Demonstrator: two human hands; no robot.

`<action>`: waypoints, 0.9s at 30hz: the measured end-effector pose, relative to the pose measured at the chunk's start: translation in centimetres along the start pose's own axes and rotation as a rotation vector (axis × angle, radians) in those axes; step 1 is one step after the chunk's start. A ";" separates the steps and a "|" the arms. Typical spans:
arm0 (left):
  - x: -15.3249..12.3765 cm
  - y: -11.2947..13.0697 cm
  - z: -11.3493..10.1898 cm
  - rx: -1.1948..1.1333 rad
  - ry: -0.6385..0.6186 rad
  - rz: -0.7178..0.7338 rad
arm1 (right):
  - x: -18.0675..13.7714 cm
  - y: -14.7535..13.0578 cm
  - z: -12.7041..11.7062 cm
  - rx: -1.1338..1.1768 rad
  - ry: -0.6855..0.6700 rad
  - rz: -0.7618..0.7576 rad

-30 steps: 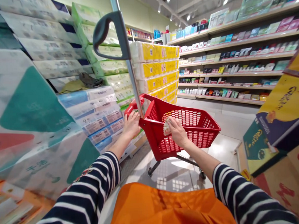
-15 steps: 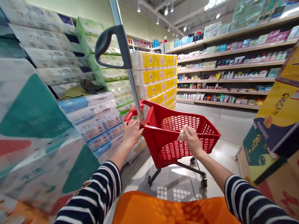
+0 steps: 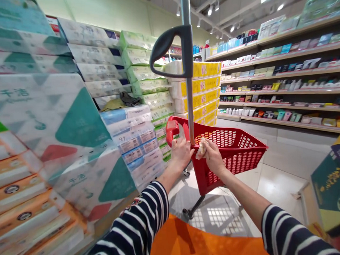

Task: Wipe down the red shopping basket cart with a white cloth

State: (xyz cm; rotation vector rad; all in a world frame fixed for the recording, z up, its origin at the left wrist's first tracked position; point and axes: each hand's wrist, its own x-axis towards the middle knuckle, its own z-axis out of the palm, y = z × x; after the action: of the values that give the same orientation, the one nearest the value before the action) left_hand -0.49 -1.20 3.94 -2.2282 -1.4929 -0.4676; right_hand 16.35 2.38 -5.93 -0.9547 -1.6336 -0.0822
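Note:
A red plastic shopping cart [image 3: 230, 163] with a perforated basket stands in front of me on a wheeled metal frame. My left hand [image 3: 181, 154] is closed on the cart's rim at the near left corner, just below its red handle [image 3: 172, 129]. In my right hand [image 3: 214, 157] is a bunched cream cloth [image 3: 202, 148], pressed against the basket's rim close to the left hand. A metal pole [image 3: 190, 109] rises beside that corner and carries a dark grey loop handle [image 3: 188, 50]. The basket's floor is mostly hidden by its near side.
Stacked tissue packs [image 3: 136, 137] line the left, with dark and olive cloths [image 3: 122, 101] lying on one stack. Yellow packs [image 3: 201, 92] stand behind the cart. Shelves of cosmetics [image 3: 283, 87] fill the back right. A printed carton [image 3: 331, 181] borders the tiled floor [image 3: 279, 183] at right.
My view has turned left, so the cart and shelves appear further right. My right hand has brought the cloth along the rim toward my left hand and the pole.

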 end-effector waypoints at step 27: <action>0.9 0.6 0.2 -0.261 -0.089 0.130 | 2.6 -4.6 -6.0 -0.175 -0.058 0.043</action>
State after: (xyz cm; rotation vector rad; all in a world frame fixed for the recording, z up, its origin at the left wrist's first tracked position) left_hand 0.46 -0.56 4.09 -2.5603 -1.3862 -0.5561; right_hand 18.29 -2.41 0.13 -1.1342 -1.6787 -0.1716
